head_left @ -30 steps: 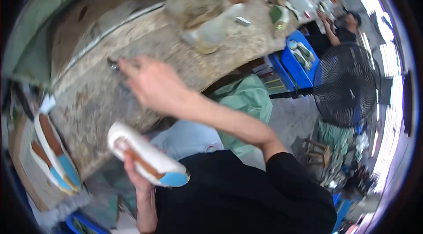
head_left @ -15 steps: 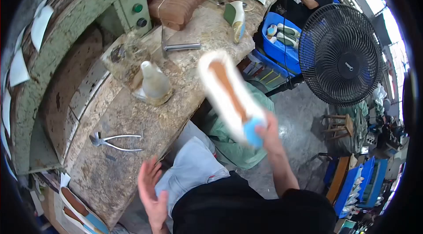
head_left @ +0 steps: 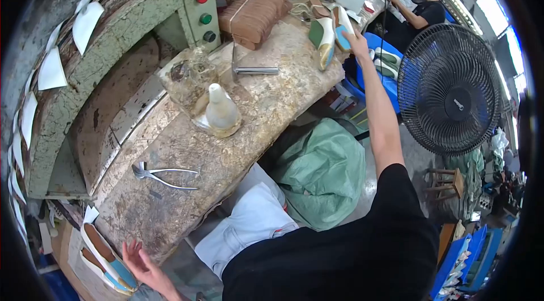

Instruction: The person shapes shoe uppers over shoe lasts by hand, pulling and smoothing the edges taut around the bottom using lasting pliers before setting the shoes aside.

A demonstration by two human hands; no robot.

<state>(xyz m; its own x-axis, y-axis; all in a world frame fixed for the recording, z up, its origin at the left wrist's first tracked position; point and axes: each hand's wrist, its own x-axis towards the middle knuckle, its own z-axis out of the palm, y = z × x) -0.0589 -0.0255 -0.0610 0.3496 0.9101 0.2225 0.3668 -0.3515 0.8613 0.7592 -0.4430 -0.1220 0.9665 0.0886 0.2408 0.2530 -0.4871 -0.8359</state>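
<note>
My right hand (head_left: 358, 45) reaches to the far end of the bench, closed round the light-blue end of a shoe upper (head_left: 341, 20) with a white rim and brown middle strip. Close beside it stands another shoe (head_left: 323, 40), white with a green part. At the lower left, my left hand (head_left: 141, 267) is open, fingers apart, next to a pair of white, brown and blue shoe uppers (head_left: 107, 253); whether it touches them I cannot tell. Lasting pincers (head_left: 161, 176) and a hammer (head_left: 255, 70) lie on the bench (head_left: 272, 103), around an upright pale shoe-shaped stand (head_left: 221, 111).
A strapped brown bundle (head_left: 255, 15) sits at the back of the bench. To the left is a green machine (head_left: 136, 15) with buttons and white pieces along its edge. A fan (head_left: 453, 91), a blue crate (head_left: 391, 88) and a seated person (head_left: 428, 12) are at the right.
My right hand has carried the shoe upper away from my body to the bench's far end, beside the other shoe. My left hand has moved left and down toward the pair of uppers.
</note>
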